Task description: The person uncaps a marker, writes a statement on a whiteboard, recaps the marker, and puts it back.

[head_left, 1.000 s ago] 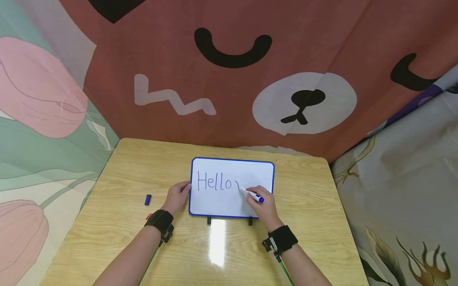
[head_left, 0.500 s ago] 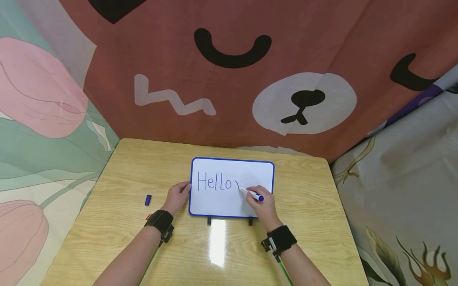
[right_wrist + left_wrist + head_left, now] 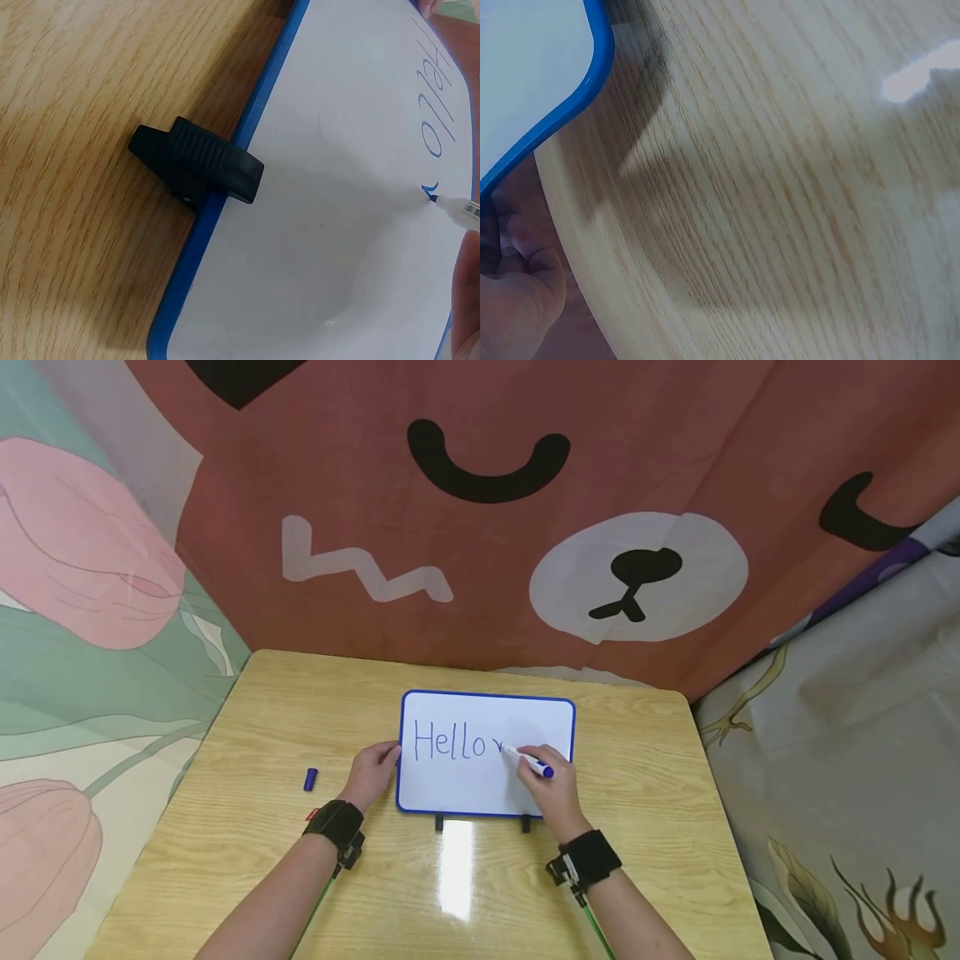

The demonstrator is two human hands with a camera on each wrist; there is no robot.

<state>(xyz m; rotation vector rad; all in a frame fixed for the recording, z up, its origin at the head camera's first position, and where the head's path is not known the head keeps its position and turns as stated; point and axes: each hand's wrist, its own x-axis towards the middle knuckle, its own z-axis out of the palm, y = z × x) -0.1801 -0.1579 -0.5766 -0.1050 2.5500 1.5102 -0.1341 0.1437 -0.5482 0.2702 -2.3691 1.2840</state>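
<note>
Marker (image 3: 536,765), pinched by right hand (image 3: 553,783), slants — tip (image 3: 433,199) up-left (on whiteboard (image 3: 465,789)) — left hand (image 3: 369,774) seemingly gripping whiteboard's edge (image 3: 397,785).

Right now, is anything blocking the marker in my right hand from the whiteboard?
No, nothing visible: the marker in your right hand seems to have its tip on the whiteboard. The blue cap lies aside, left of your left hand.
</note>
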